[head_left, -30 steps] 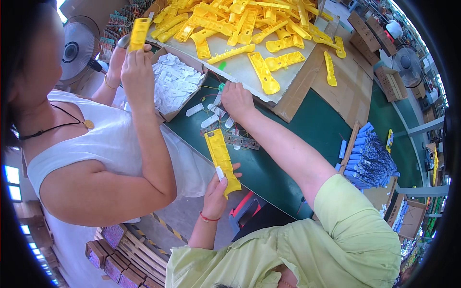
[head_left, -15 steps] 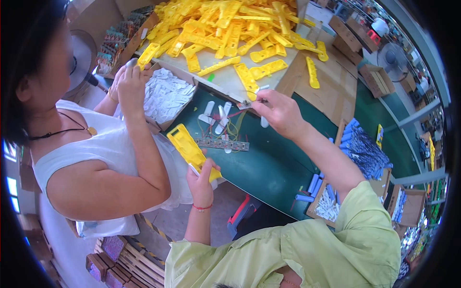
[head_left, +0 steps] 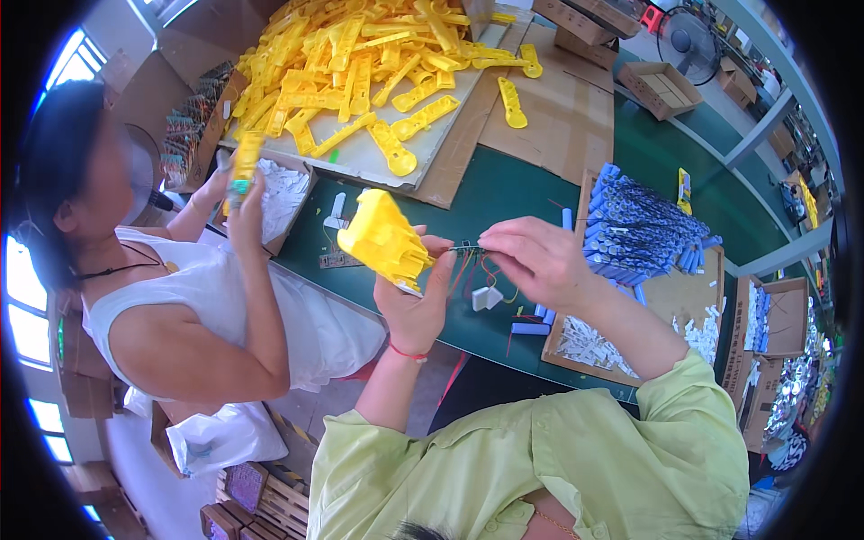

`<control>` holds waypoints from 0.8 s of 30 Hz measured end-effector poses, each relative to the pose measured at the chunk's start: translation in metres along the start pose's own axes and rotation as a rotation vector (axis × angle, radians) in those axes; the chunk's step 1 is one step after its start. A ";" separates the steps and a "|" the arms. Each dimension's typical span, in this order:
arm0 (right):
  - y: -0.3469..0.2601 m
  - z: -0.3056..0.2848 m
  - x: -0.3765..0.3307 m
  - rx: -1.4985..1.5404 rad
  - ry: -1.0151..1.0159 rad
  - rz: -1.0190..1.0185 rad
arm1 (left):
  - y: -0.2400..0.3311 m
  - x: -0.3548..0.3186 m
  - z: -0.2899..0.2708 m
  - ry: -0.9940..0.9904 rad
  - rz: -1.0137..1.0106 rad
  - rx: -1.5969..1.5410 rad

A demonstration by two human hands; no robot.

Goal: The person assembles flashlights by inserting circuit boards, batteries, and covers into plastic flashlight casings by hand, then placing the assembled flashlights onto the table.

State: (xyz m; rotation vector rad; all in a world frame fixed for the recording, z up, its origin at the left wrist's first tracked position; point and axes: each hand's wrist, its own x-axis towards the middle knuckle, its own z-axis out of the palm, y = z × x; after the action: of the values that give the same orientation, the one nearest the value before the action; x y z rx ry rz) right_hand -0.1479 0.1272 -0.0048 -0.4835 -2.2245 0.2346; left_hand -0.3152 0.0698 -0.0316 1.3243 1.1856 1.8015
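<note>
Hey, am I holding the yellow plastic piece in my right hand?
No, your left hand holds the yellow plastic piece, while your right hand has its fingertips on a small wired board.

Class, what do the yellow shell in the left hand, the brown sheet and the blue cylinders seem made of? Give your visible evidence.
Yellow shell: probably moulded plastic, slightly glossy; its ribbed, evenly coloured form suggests it.
Brown sheet: apparently cardboard, matt, with a straight fold line.
Blue cylinders: perhaps plastic-wrapped, smooth; their uniform sheen hints so, but the insides are hidden.
</note>
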 end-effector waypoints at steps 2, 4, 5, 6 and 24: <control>-0.014 -0.004 -0.010 -0.158 0.047 0.061 | -0.004 -0.008 0.016 0.136 0.025 -0.049; -0.011 -0.006 -0.024 -0.251 0.082 0.029 | -0.005 -0.011 0.026 0.096 0.004 0.004; -0.010 -0.009 -0.031 -0.318 0.081 0.019 | -0.004 -0.012 0.031 0.067 -0.023 0.053; -0.009 -0.014 -0.037 -0.385 0.078 0.010 | -0.002 -0.012 0.033 0.055 -0.021 0.056; -0.054 -0.076 -0.091 -0.316 -0.006 0.188 | 0.000 -0.050 0.082 -0.451 -0.701 -0.662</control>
State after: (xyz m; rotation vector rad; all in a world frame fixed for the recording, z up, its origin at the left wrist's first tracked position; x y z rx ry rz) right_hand -0.0505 0.0409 -0.0023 -0.8655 -2.2322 -0.0207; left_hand -0.2212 0.0524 -0.0436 0.7280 0.5988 1.1364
